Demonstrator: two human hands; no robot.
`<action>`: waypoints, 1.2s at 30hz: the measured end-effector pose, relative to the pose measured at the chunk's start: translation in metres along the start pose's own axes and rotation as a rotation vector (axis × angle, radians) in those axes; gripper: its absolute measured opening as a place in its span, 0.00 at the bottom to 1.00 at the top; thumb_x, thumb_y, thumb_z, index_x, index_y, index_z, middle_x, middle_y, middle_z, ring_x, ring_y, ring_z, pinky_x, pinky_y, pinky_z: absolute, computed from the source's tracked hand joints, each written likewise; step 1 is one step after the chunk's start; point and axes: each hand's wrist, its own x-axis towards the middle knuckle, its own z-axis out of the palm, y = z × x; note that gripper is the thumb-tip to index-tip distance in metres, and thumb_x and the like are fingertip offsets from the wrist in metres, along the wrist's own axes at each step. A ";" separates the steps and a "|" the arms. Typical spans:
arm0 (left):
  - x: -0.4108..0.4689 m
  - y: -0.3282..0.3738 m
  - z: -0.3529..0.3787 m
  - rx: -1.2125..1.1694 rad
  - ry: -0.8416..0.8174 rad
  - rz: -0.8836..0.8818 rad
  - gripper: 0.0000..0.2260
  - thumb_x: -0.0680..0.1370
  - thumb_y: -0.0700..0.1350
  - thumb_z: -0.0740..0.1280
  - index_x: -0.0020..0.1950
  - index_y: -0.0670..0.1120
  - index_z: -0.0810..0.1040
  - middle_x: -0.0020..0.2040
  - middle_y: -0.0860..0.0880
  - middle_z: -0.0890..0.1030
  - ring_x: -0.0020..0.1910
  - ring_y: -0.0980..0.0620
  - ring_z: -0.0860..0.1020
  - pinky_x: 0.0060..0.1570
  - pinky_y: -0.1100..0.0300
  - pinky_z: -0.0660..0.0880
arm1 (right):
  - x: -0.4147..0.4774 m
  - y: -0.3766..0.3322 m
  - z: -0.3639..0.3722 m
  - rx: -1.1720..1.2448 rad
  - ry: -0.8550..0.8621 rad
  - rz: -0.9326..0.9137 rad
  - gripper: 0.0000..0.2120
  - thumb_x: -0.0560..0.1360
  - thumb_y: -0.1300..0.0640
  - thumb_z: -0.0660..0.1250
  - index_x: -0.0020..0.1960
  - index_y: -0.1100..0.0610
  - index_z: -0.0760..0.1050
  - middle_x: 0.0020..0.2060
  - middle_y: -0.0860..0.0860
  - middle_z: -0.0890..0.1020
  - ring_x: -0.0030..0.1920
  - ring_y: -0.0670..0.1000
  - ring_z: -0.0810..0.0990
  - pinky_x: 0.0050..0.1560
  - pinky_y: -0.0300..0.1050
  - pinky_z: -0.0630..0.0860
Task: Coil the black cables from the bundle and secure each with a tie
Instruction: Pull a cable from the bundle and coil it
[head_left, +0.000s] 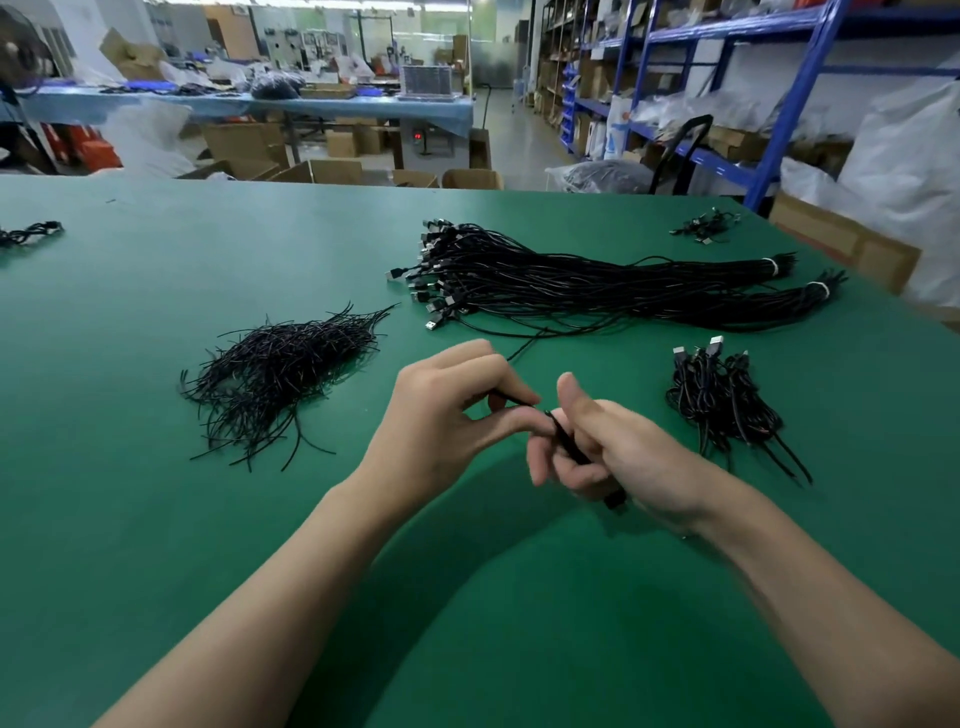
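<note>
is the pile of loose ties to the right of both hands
No, the pile of loose ties lies left of the left hand.

Warehouse workshop, blue shelving (789, 104) of cartons, cardboard boxes (332, 169), green worktable (156, 322)

blue shelving (795, 98) right, cluttered blue worktable (249, 106) behind, grey floor (511, 140).

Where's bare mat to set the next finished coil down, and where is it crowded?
Bare mat lies left of and beyond the tie pile, and in the near-left corner. Crowded: the right side, where the cable bundle and the coiled pile sit close, with one cable trailing from the bundle to the left hand.
</note>
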 end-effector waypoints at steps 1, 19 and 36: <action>0.001 0.000 0.000 -0.066 -0.010 -0.041 0.09 0.71 0.45 0.79 0.40 0.41 0.84 0.36 0.54 0.77 0.35 0.59 0.73 0.39 0.70 0.66 | -0.003 -0.002 -0.001 0.097 -0.057 0.026 0.31 0.80 0.35 0.49 0.38 0.54 0.80 0.23 0.47 0.61 0.28 0.50 0.56 0.29 0.42 0.54; -0.024 0.011 0.043 0.005 -0.292 -0.229 0.10 0.84 0.48 0.64 0.55 0.47 0.84 0.39 0.64 0.80 0.37 0.60 0.78 0.40 0.63 0.73 | 0.018 -0.024 -0.010 0.024 0.522 -0.353 0.15 0.87 0.58 0.52 0.47 0.59 0.74 0.35 0.54 0.85 0.38 0.54 0.86 0.42 0.47 0.83; -0.009 0.005 0.021 -0.401 -0.062 -0.272 0.05 0.70 0.50 0.78 0.40 0.51 0.85 0.37 0.49 0.82 0.34 0.44 0.77 0.35 0.47 0.73 | -0.019 0.009 -0.017 0.233 -0.230 0.084 0.25 0.81 0.39 0.56 0.39 0.56 0.79 0.23 0.46 0.61 0.29 0.50 0.57 0.29 0.40 0.56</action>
